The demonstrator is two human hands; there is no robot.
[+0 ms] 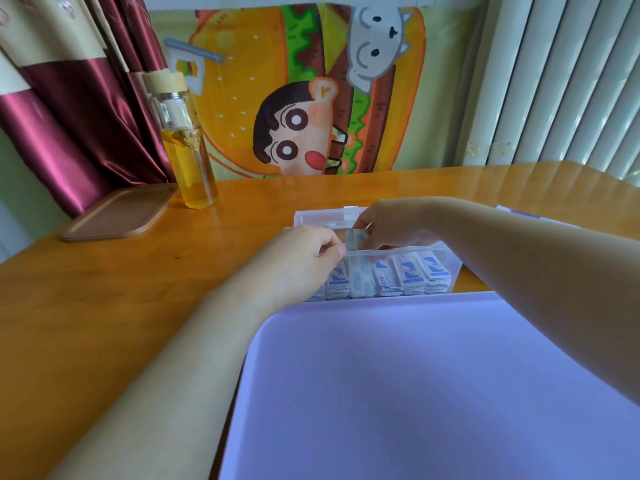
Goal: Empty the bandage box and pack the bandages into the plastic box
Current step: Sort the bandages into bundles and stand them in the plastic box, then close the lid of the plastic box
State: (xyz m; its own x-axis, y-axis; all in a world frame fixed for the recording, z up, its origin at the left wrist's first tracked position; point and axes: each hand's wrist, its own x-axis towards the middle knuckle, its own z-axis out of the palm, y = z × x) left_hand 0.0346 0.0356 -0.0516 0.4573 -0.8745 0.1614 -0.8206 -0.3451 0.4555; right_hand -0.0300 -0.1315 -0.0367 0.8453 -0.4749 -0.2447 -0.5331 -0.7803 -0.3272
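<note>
A clear plastic box (453,263) stands on the table just beyond a lilac tray, its lid (322,216) tipped open at the back. Several stacks of white-and-blue wrapped bandages (405,273) fill it in a row. My left hand (301,258) curls over the box's left end, fingers on the bandages there. My right hand (384,226) reaches in from the right and pinches a small bunch of bandages (355,237) held upright above the box. A white and purple corner at the far right (512,211) may be the bandage box, mostly hidden behind my right arm.
A large lilac tray (433,393) lies in front of me, covering the near table. A glass bottle (185,143) of yellow liquid and a brown flat lid (119,213) sit at the back left. Curtain, cartoon cloth and radiator line the far edge.
</note>
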